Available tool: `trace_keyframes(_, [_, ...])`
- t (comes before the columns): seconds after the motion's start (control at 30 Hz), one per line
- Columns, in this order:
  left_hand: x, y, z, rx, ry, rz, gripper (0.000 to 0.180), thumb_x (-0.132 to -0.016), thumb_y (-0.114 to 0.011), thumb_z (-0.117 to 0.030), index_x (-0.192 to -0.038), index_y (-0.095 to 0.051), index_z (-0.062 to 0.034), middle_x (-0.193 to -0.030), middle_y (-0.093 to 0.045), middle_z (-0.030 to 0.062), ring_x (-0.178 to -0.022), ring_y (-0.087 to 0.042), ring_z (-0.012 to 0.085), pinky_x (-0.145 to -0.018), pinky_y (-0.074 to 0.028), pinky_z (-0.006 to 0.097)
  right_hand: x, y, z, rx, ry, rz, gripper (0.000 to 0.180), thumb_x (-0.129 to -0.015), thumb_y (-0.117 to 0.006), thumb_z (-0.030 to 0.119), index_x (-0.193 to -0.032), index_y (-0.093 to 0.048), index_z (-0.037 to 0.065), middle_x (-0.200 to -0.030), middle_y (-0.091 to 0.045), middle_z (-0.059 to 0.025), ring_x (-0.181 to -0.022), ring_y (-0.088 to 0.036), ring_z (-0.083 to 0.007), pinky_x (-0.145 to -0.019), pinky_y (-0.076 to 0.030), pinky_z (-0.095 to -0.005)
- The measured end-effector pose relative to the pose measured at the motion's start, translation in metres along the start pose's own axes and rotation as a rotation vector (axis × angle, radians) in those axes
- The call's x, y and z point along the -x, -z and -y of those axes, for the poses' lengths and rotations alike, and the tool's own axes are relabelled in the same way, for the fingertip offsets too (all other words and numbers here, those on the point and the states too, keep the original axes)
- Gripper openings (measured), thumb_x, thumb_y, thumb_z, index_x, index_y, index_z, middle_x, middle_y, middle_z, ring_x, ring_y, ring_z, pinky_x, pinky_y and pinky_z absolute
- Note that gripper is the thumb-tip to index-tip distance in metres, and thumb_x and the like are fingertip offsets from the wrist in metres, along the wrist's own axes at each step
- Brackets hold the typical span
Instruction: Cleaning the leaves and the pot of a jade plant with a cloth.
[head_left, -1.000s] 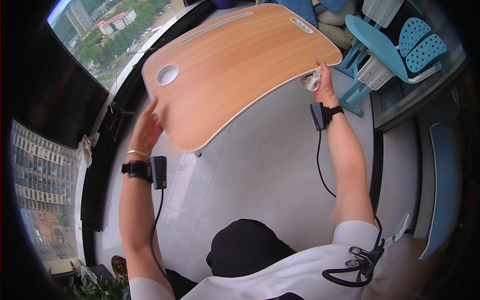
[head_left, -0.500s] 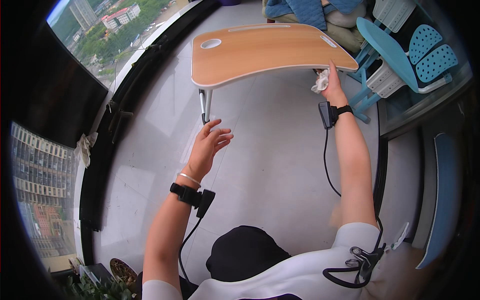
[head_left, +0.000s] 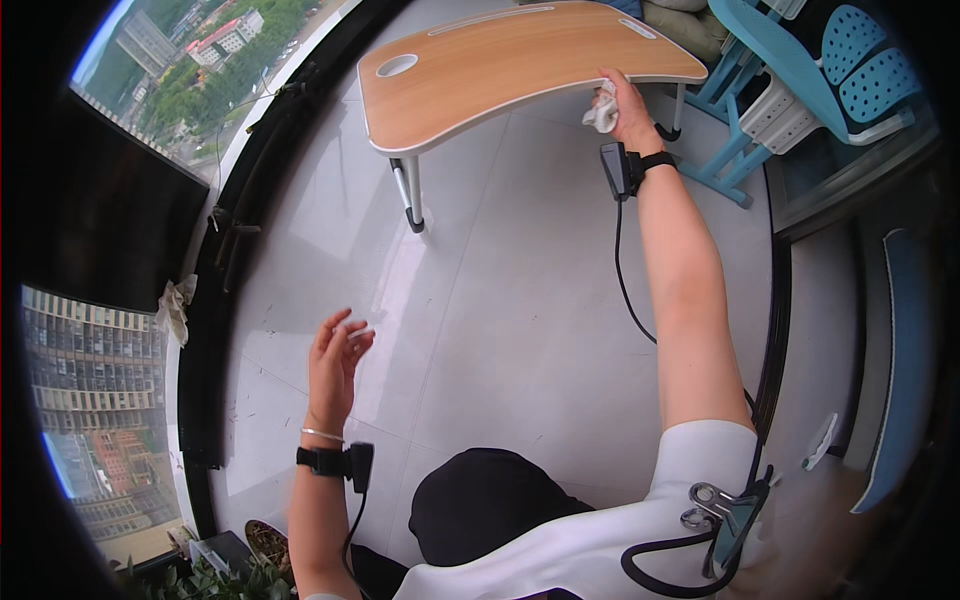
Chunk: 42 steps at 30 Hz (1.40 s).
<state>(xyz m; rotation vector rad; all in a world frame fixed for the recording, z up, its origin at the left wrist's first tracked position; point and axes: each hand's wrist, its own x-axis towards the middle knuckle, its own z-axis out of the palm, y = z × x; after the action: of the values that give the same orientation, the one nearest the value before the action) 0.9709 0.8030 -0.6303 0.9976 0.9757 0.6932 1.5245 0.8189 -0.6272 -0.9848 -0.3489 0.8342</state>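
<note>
A small folding table (head_left: 520, 70) with a wood-look top, white rim and metal legs stands on the floor ahead of me. My right hand (head_left: 628, 108) is at its front edge near the right end, fingertips touching or just beneath the rim. It is closed round a crumpled white tissue (head_left: 602, 108), which bulges out on the left side of the palm. My left hand (head_left: 338, 355) hangs in the air over the floor at left, fingers apart and slightly curled, holding nothing. The table's left front leg (head_left: 408, 195) is beyond it.
A light blue child's chair and desk (head_left: 790, 90) stand at the right beside a glass door frame. Windows (head_left: 180, 60) line the left, with a white cloth (head_left: 176, 308) on the sill edge. Potted plants (head_left: 225, 575) sit at the lower left. Cushions (head_left: 685, 25) lie behind the table.
My left hand has drawn back from near the table's left leg, toward me and left. My right hand, still with the tissue, has shifted left along the front edge. The view has shifted slightly.
</note>
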Motion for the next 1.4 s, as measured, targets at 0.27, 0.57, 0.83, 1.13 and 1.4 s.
trace_keyframes(0.27, [0.075, 0.066, 0.008, -0.056, 0.105, -0.139, 0.025, -0.095, -0.048, -0.014, -0.118, -0.052, -0.0051, -0.1, -0.062, 0.0078, -0.091, -0.062, 0.017, -0.086, -0.049, 0.03, 0.029, 0.057, -0.035, 0.018, 0.009, -0.168, 0.024, -0.08, -0.066, 0.036, -0.079, -0.055, 0.014, -0.062, -0.047, 0.0013, -0.051, -0.044, -0.0105, -0.045, -0.037, -0.0269])
trace_keyframes(0.57, [0.106, 0.056, -0.029, 0.067, 0.12, -0.144, 0.022, -0.095, -0.048, -0.015, -0.113, -0.054, -0.0037, -0.096, -0.063, 0.007, -0.09, -0.062, 0.0162, -0.086, -0.049, 0.029, 0.2, -0.045, -0.128, 0.414, -0.37, 0.179, 0.036, -0.092, -0.052, 0.043, -0.11, -0.058, 0.012, -0.084, -0.062, -0.0052, -0.052, -0.042, -0.0039, -0.044, -0.033, -0.0203])
trace_keyframes(0.83, [0.16, 0.061, -0.021, -0.025, 0.246, -0.098, 0.022, -0.094, -0.047, -0.015, -0.106, -0.057, 0.0004, -0.095, -0.06, 0.0074, -0.09, -0.06, 0.0144, -0.085, -0.049, 0.028, 0.34, -0.216, -0.282, 0.483, -0.861, 0.888, 0.029, -0.091, -0.053, 0.031, -0.105, -0.059, 0.007, -0.075, -0.057, 0.0, -0.058, -0.045, -0.0046, -0.049, -0.036, -0.0218])
trace_keyframes(1.13, [0.271, 0.083, 0.006, 0.104, 0.304, -0.424, 0.02, -0.091, -0.042, -0.011, -0.102, -0.056, -0.0005, -0.086, -0.061, 0.0064, -0.08, -0.059, 0.0132, -0.075, -0.048, 0.027, 0.454, -0.334, -0.351, 0.346, -1.423, 1.118, 0.027, -0.091, -0.058, 0.035, -0.096, -0.052, 0.009, -0.062, -0.048, 0.0058, -0.049, -0.043, -0.0055, -0.043, -0.034, -0.0204])
trace_keyframes(1.4, [0.37, 0.131, 0.045, 0.359, 0.403, -0.694, 0.026, -0.092, -0.048, -0.013, -0.115, -0.049, -0.0023, -0.093, -0.061, 0.0076, -0.086, -0.062, 0.0151, -0.081, -0.05, 0.027, 0.459, -0.324, -0.343, 0.246, -1.484, 1.134, 0.038, -0.092, -0.054, 0.012, -0.126, -0.041, 0.004, -0.113, -0.055, -0.0091, -0.106, -0.056, -0.02, -0.091, -0.048, -0.0331])
